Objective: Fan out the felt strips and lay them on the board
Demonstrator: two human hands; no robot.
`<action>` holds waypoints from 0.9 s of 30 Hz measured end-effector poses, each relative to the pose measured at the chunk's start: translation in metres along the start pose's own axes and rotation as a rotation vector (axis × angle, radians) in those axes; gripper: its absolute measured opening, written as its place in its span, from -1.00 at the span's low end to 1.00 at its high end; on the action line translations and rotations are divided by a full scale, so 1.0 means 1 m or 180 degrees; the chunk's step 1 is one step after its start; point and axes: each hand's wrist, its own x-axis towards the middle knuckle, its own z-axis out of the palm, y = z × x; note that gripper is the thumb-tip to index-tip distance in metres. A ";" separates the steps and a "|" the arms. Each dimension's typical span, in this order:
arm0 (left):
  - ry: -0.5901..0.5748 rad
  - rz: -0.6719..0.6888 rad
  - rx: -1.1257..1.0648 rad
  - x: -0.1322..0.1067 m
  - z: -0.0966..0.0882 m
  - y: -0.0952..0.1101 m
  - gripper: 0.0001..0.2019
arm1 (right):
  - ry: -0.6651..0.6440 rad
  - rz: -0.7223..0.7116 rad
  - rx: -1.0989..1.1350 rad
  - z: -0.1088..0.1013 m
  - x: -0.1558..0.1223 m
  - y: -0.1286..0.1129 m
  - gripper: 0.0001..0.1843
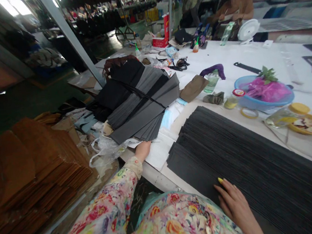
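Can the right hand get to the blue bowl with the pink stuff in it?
Probably yes, perhaps with a lean forward. The right hand seems to rest on the dark strips, which lie flat between it and the blue bowl, so it could likely pass over them.

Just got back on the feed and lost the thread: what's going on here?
The person's left hand is at the lower end of a fanned bundle of dark pieces, its fingertips hidden, so its grip is unclear. The right hand rests, fingers extended, on a long overlapping row of dark strips on the table. A stack of brown pieces sits off to the left.
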 end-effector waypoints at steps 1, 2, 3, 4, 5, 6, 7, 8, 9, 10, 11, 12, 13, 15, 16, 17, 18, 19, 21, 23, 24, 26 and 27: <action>-0.0050 0.0081 0.0142 0.000 -0.002 -0.002 -0.74 | 0.0007 0.0022 -0.0011 0.001 0.000 0.000 -0.62; -0.0086 0.0145 0.0263 0.001 -0.004 -0.003 -0.72 | 0.0008 0.0050 -0.0018 0.001 -0.001 -0.001 -0.62; -0.0106 0.0192 0.0364 0.001 -0.005 -0.004 -0.70 | 0.0013 0.0078 -0.0022 0.002 -0.001 -0.001 -0.62; -0.0113 0.0222 0.0448 0.001 -0.006 -0.004 -0.68 | 0.0013 0.0107 -0.0021 0.003 -0.001 -0.002 -0.63; -0.0102 0.0233 0.0517 0.002 -0.005 -0.004 -0.65 | 0.0010 0.0134 -0.0015 0.003 -0.001 -0.002 -0.64; -0.0078 0.0226 0.0571 0.002 -0.004 -0.003 -0.63 | 0.0014 0.0155 -0.0006 0.003 -0.001 -0.003 -0.64; -0.0045 0.0198 0.0612 0.002 -0.002 -0.001 -0.61 | 0.0017 0.0174 0.0002 0.003 -0.001 -0.003 -0.65; -0.0012 0.0149 0.0639 0.003 0.001 0.001 -0.61 | 0.0011 0.0188 0.0007 0.003 -0.001 -0.004 -0.65; 0.0014 0.0076 0.0650 0.003 0.004 0.002 -0.62 | 0.0005 0.0199 0.0009 0.003 -0.001 -0.004 -0.65; 0.0033 -0.0025 0.0648 0.002 0.007 0.004 -0.65 | -0.0003 0.0200 0.0005 0.002 -0.001 -0.004 -0.64; 0.0046 -0.0150 0.0633 0.002 0.009 0.005 -0.68 | -0.0004 0.0185 -0.0008 0.002 -0.001 -0.004 -0.64; 0.0051 -0.0285 0.0606 0.002 0.011 0.005 -0.69 | 0.0006 0.0157 -0.0032 0.002 -0.001 -0.004 -0.64; 0.0050 -0.0415 0.0568 0.002 0.011 0.005 -0.68 | 0.0027 0.0118 -0.0064 0.002 -0.001 -0.004 -0.64; 0.0013 -0.0607 0.0451 0.003 0.010 0.002 -0.63 | 0.0097 0.0019 -0.0132 0.002 -0.001 -0.003 -0.63; -0.0024 -0.0659 0.0375 0.004 0.007 -0.001 -0.61 | 0.0130 -0.0013 -0.0162 0.003 -0.001 -0.002 -0.63; -0.0073 -0.0690 0.0286 0.006 0.005 -0.003 -0.60 | 0.0164 -0.0033 -0.0183 0.004 -0.001 -0.001 -0.63; -0.0130 -0.0705 0.0190 0.008 0.002 -0.006 -0.60 | 0.0192 -0.0046 -0.0197 0.006 -0.001 0.000 -0.64; -0.0187 -0.0710 0.0091 0.011 -0.001 -0.008 -0.61 | 0.0208 -0.0058 -0.0206 0.007 -0.001 0.001 -0.64; -0.0288 -0.0703 -0.0097 0.016 -0.005 -0.012 -0.63 | 0.0215 -0.0080 -0.0205 0.009 -0.001 0.003 -0.65; -0.0346 -0.0676 -0.0263 0.020 -0.007 -0.014 -0.65 | 0.0168 -0.0095 -0.0182 0.011 -0.002 0.005 -0.65; -0.0354 -0.0660 -0.0340 0.020 -0.007 -0.015 -0.66 | 0.0136 -0.0081 -0.0167 0.011 -0.002 0.006 -0.65; -0.0342 -0.0642 -0.0491 0.020 -0.007 -0.016 -0.68 | 0.0102 -0.0041 -0.0127 0.012 -0.002 0.007 -0.65; -0.0330 -0.0645 -0.0568 0.019 -0.007 -0.016 -0.70 | 0.0107 -0.0020 -0.0109 0.012 -0.003 0.007 -0.65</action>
